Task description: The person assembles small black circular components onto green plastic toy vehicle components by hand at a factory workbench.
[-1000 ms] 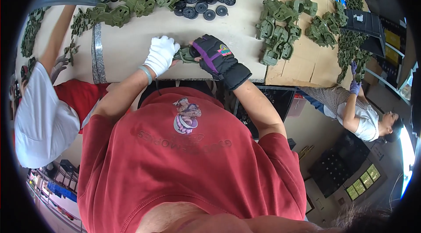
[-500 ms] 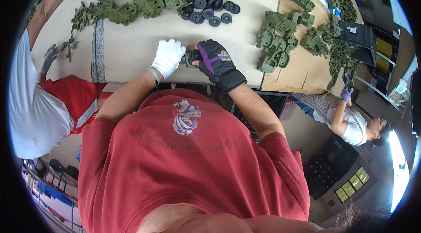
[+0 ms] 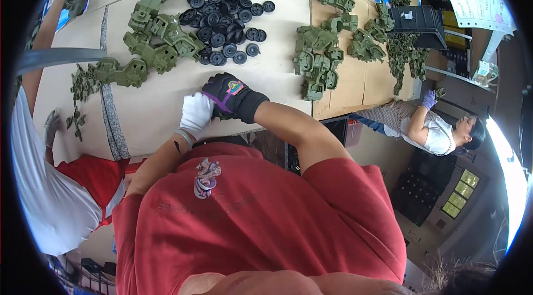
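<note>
My left hand [image 3: 196, 113] in a white glove and my right hand [image 3: 223, 95] in a black and purple glove press together at the table's near edge. Both are closed, the right one partly over the left. Whatever lies between their fingers is hidden behind the gloves. Beyond them is a heap of black plastic wheels [image 3: 219, 39]. Olive-green plastic vehicle bodies [image 3: 165, 57] lie in a cluster at the far left of my hands. More green vehicle bodies [image 3: 317, 62] are piled to the right.
A granite-patterned strip [image 3: 112, 123] crosses the pale table at left, beside small green parts [image 3: 83, 84]. Brown cardboard [image 3: 347, 81] covers the right side, with a black crate [image 3: 416, 26] beyond. A co-worker's gloved hand [image 3: 429, 99] is at right; another person's sleeve [image 3: 30, 123] is at left.
The view has swung, so the table contents sit further left. My right hand has turned over and moved against the left. The green plastic part seen between my hands earlier is now hidden.
</note>
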A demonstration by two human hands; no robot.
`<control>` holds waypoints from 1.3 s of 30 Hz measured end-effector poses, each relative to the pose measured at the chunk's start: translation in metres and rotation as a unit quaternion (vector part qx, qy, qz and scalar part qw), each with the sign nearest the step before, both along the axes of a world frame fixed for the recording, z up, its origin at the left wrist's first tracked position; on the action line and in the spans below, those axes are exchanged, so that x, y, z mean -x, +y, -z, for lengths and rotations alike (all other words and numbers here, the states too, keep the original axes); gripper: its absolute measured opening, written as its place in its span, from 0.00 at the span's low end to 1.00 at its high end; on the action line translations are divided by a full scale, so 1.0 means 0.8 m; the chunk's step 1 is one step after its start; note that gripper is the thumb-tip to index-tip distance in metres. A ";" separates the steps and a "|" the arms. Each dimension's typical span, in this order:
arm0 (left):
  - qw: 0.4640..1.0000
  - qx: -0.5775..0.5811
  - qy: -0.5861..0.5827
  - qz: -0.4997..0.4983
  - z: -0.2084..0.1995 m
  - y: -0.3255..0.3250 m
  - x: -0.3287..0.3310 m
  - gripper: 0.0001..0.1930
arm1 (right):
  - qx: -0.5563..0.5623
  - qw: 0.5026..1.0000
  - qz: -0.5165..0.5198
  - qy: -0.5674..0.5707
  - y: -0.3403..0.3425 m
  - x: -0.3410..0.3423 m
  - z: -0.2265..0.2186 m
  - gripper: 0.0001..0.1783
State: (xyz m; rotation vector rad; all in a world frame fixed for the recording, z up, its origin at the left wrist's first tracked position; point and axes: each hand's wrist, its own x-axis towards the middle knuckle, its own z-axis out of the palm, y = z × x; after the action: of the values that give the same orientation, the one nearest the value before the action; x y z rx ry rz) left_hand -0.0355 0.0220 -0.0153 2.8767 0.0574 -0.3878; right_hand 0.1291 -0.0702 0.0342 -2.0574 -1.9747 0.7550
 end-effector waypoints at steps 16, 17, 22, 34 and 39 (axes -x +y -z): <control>0.999 0.050 -0.002 -0.008 -0.006 0.002 0.008 0.24 | 0.037 0.998 0.002 0.041 -0.004 0.000 0.015 0.21; 0.999 0.042 0.010 -0.007 -0.006 0.006 0.000 0.25 | -0.002 0.996 0.074 0.057 -0.011 0.000 0.029 0.21; 0.957 0.266 0.011 -0.117 -0.020 0.039 0.005 0.33 | -0.183 0.874 0.443 0.075 -0.014 -0.028 0.053 0.12; 0.911 0.339 0.137 -0.193 0.029 0.101 0.004 0.22 | -0.047 0.930 0.361 -0.058 -0.073 -0.063 0.032 0.23; 0.887 0.380 0.140 -0.221 0.044 0.068 0.025 0.20 | -0.104 0.943 0.311 0.063 -0.102 -0.021 0.004 0.28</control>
State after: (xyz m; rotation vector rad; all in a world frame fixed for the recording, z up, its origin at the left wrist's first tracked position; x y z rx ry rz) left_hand -0.0554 0.0761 -0.0507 1.9404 0.4854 -0.5718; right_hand 0.1462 -0.1519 0.0307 -2.2364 -1.1593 0.4939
